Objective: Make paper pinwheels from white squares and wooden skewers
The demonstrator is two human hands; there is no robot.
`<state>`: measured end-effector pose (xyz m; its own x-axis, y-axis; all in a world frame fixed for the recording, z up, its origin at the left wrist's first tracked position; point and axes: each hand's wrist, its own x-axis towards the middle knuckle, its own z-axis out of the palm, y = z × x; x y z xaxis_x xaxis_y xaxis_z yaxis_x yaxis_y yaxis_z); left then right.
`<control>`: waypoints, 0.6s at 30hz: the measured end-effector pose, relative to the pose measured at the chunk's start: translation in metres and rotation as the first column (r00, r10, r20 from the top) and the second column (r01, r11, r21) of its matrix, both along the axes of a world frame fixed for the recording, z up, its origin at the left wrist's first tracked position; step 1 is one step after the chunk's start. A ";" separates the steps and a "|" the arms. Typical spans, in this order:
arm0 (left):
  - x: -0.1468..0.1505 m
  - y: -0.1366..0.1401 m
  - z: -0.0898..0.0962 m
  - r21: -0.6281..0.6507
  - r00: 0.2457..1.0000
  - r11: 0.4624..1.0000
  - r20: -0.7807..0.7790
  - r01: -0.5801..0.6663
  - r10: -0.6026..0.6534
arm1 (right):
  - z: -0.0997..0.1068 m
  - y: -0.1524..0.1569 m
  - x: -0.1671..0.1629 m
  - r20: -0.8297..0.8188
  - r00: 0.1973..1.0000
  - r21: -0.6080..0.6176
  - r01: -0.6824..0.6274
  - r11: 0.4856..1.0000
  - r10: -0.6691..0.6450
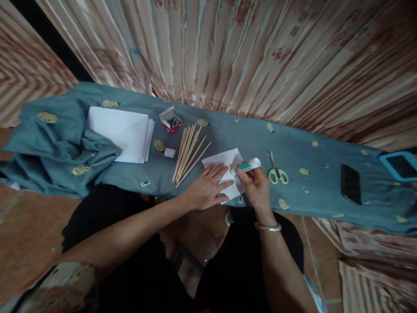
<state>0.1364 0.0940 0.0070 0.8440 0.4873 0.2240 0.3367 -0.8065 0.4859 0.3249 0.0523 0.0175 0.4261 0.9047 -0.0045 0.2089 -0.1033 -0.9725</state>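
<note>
A folded white sheet of paper lies on the cloth in front of me. My left hand rests flat on its left part, fingers spread. In my right hand is a green and white glue stick, held tilted with its lower end at the paper's right side. Whether its tip touches the paper, I cannot tell. The glue stick's white cap lies apart to the left. Between cap and paper several thin wooden sticks lie fanned out. Scissors with light green handles lie just right of my right hand.
A stack of white paper lies at the left, partly under bunched cloth. An open red and white box of small metal pieces stands behind the sticks. At the right lie a dark phone and a blue-framed device. Curtains hang behind.
</note>
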 end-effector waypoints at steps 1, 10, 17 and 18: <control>0.000 0.000 0.000 0.001 1.000 1.000 -0.002 0.000 0.000 | -0.001 -0.001 0.000 0.035 0.999 0.007 0.004 1.000 -0.004; 0.001 0.000 0.001 0.002 1.000 1.000 -0.006 0.006 -0.006 | 0.004 -0.003 -0.006 0.247 0.969 0.009 0.002 1.000 -0.004; 0.001 0.000 -0.003 0.032 1.000 0.999 -0.002 -0.003 0.003 | 0.009 -0.004 -0.012 0.435 0.900 -0.013 -0.001 1.000 0.007; 0.001 0.000 -0.002 0.034 1.000 0.999 -0.002 -0.002 0.002 | 0.009 -0.003 -0.012 0.448 0.894 -0.004 -0.004 1.000 0.006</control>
<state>0.1375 0.0937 0.0047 0.8432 0.4816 0.2391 0.3394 -0.8217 0.4579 0.3126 0.0488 0.0267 0.3788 0.9071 0.1833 0.6233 -0.1036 -0.7751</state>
